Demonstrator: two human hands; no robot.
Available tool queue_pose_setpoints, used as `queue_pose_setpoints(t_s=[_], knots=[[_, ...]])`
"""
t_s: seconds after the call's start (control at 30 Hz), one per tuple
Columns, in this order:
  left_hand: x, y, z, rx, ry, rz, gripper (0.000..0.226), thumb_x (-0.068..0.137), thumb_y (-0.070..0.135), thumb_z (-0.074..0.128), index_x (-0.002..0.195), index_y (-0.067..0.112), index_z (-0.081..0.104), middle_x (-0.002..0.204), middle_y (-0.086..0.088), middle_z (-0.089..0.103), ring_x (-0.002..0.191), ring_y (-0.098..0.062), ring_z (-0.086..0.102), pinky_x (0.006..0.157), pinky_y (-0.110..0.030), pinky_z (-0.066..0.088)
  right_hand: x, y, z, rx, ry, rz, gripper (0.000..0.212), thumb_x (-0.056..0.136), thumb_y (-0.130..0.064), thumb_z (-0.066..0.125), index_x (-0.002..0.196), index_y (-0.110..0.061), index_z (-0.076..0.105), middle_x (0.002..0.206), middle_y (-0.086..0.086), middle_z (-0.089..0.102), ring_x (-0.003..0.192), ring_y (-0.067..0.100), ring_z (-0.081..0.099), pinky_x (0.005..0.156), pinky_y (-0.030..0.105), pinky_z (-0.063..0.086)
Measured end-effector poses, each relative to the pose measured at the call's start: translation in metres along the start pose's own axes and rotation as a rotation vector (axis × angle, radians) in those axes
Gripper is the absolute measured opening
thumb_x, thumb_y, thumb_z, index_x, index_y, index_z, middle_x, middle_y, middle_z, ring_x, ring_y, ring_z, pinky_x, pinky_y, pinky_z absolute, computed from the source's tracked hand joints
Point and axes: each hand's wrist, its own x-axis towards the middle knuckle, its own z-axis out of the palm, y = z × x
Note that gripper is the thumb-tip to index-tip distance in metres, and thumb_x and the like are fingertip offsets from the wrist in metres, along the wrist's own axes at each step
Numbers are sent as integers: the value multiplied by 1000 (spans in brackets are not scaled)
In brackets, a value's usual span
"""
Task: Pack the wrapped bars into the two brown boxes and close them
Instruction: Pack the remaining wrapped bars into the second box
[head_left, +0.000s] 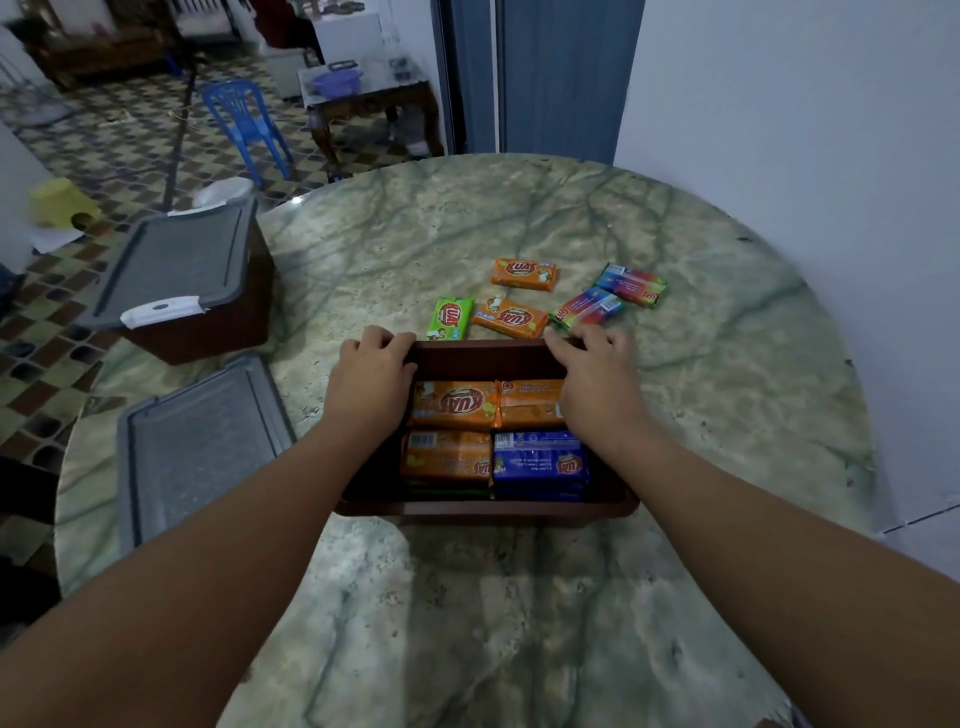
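Head view, looking down past both forearms: the open brown box (485, 506) sits on the marble worktop (571, 218) right in front of the person, with orange bars (453, 404) and a blue bar (540, 465) packed flat inside it. The left hand (371, 379) curls over the far left corner of the rim, and the right hand (592, 374) grips the far right corner, fingers hooked over the edge. Just beyond the box lie five loose bars: a green bar (451, 318), two orange ones, and two rainbow-striped bars (631, 285). A grey lid (202, 447) lies flat to the left, and the second brown box (192, 291) stands further left with its lid on.

The box looks like stiff plastic, so holding it by the rim corners should serve well enough; loaded, it probably has some weight. The bars seem light, firm little blocks in glossy wrappers, likely slippery, best pinched across their long sides.
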Motion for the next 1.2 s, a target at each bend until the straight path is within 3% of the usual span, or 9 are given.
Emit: queue_pose_setpoints(t_s=[0.13,0.37,0.5,0.63,0.7,0.8,0.93,1.1,1.2], knots=[[2,-3,2,-137,44,-66,27,102,23,52,127,22,65,122,-9,54,107,-36,50,86,-44,47,4,2,0,20,-27,12,71,97,-3,56,159,-30,35,155,0,37,135,27,26,107,33,40],[-14,4,4,-145,85,-199,22,103,30,51,120,23,63,117,-4,51,107,-31,46,78,-39,45,24,7,1,23,-92,-70,68,99,-4,52,158,-34,37,158,-2,35,138,26,23,112,38,36],[-14,9,-3,-35,52,-211,26,101,36,49,119,24,63,116,-2,53,109,-30,45,85,-45,48,28,9,4,28,-52,-120,52,104,-19,48,154,-31,46,152,1,46,130,28,31,109,37,35],[1,15,-16,-14,-1,-218,38,94,47,45,119,25,65,124,-4,56,119,-29,43,96,-46,42,37,4,1,17,-3,-72,41,101,-44,48,138,-35,63,134,-2,61,121,27,44,105,45,39],[13,21,-21,-92,-9,-210,40,93,46,46,121,24,64,125,-7,57,121,-31,44,94,-45,43,44,-2,-5,50,-11,-32,41,100,-47,45,133,-32,66,130,2,62,121,29,48,104,47,41],[37,32,-23,-201,-26,-182,32,94,42,50,110,21,68,112,-7,62,110,-31,54,83,-41,49,57,-11,-13,101,-42,-7,39,101,-41,50,134,-26,66,129,9,61,123,33,49,101,44,43],[70,43,-17,-269,-79,-172,23,94,35,55,98,17,69,94,-3,68,87,-24,63,66,-33,47,85,-13,-15,140,-140,-20,33,98,-37,58,127,-26,71,124,9,64,116,28,58,96,41,49],[109,41,7,-238,-225,-194,14,92,29,64,98,19,70,95,-3,66,92,-25,64,70,-31,46,128,-2,-5,106,-383,9,29,94,-37,69,121,-26,72,122,3,70,110,23,64,95,39,53],[129,34,27,-190,-291,-193,7,91,24,66,95,19,69,101,-4,67,94,-25,63,70,-32,46,153,4,4,81,-556,24,40,88,-33,79,127,-28,70,129,5,66,110,22,64,94,35,52]])
